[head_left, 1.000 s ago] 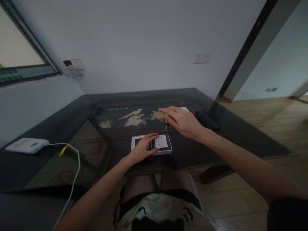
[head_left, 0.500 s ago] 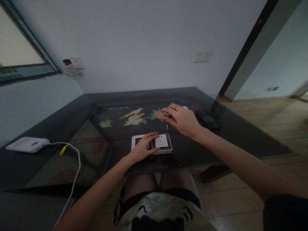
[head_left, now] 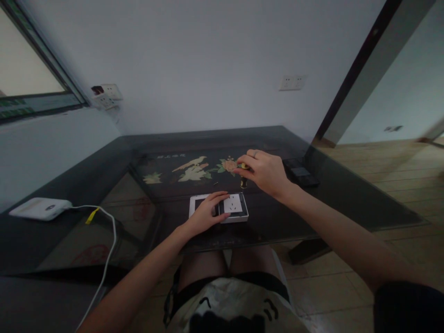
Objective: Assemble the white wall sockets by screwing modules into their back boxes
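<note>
Starting at far left, a white power bank [head_left: 40, 209] lies flat on the dark tabletop [head_left: 169, 219], white cable [head_left: 114, 226] plugged into its right end and running down off the near edge, yellow tag [head_left: 92, 216] on the cable. Above it, on the wall, left wall sockets [head_left: 110, 91] with something dark beside them. Mid-table, bird-and-flower artwork [head_left: 192, 170] shows on the surface, with small pale characters over it. Close to the near edge, a white frame [head_left: 192, 203] lies partly under the left hand [head_left: 204, 212]. That hand is clamped on the socket panel [head_left: 233, 203], fingers at the far side, thumb at the near side; panel sits face up on the tabletop, right beside the frame. Small dark piece [head_left: 215, 183], maybe a screw, lies beyond the panel, too small to tell. Right hand [head_left: 265, 173] is apart from the left, fingertips closed on a yellow-and-black screwdriver [head_left: 243, 181], held roughly upright, tip down near the panel's far right corner; contact can't be told. Behind the right hand, a black phone-like item [head_left: 301, 172] lies flat; right wall socket [head_left: 292, 83] higher up.
</note>
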Available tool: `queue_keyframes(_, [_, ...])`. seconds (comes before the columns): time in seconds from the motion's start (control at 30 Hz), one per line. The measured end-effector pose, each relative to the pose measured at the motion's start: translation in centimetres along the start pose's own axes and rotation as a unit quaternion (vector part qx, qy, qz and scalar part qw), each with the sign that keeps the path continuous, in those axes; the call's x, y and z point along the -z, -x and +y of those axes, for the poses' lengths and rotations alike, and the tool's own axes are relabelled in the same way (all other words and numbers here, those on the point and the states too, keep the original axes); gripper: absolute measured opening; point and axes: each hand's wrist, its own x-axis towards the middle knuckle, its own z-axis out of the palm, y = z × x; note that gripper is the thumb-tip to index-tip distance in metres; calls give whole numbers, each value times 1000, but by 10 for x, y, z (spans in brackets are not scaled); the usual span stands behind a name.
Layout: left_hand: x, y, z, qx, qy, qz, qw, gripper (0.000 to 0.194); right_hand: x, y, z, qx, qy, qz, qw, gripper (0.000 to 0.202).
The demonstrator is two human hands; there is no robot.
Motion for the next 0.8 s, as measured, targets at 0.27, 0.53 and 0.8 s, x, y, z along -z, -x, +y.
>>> queue_keyframes(0.27, [-1,-1,0,3,2,0,1000,49,16,-5,5,18,-157,-73,985,38])
queue_keyframes(0.53, [-1,0,-1,5,0,0,1000,50,2,-2,-2,-12,-2,-12,1000,29])
queue_keyframes(0.8, [-2,0,-1,3,0,6,1000,50,13,-4,2,7,-134,-61,989,34])
